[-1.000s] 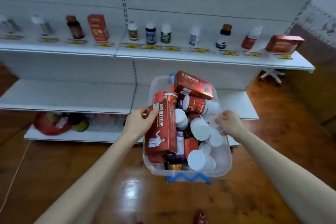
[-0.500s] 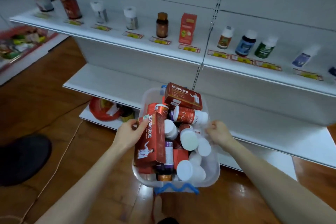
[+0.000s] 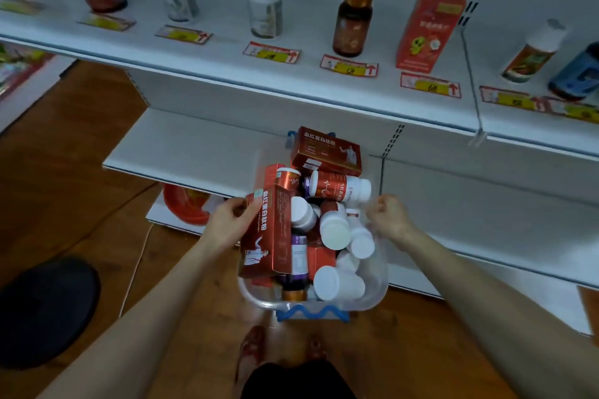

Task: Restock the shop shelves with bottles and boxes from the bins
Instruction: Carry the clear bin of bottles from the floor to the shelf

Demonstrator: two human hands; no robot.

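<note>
The left hand (image 3: pixel 228 223) and right hand (image 3: pixel 390 219) each have a grip curled over a side rim of the clear plastic bin (image 3: pixel 380 283), which is heaped with white-capped bottles (image 3: pixel 335 233) and red boxes (image 3: pixel 325 151). It is best held level, then rested on the white lower shelf (image 3: pixel 201 149) just ahead before picking stock.

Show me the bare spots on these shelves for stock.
The middle shelf is bare on both sides of the bin. On the top shelf, a gap lies between the amber bottle and the white-capped jar. The bin itself is packed.
</note>
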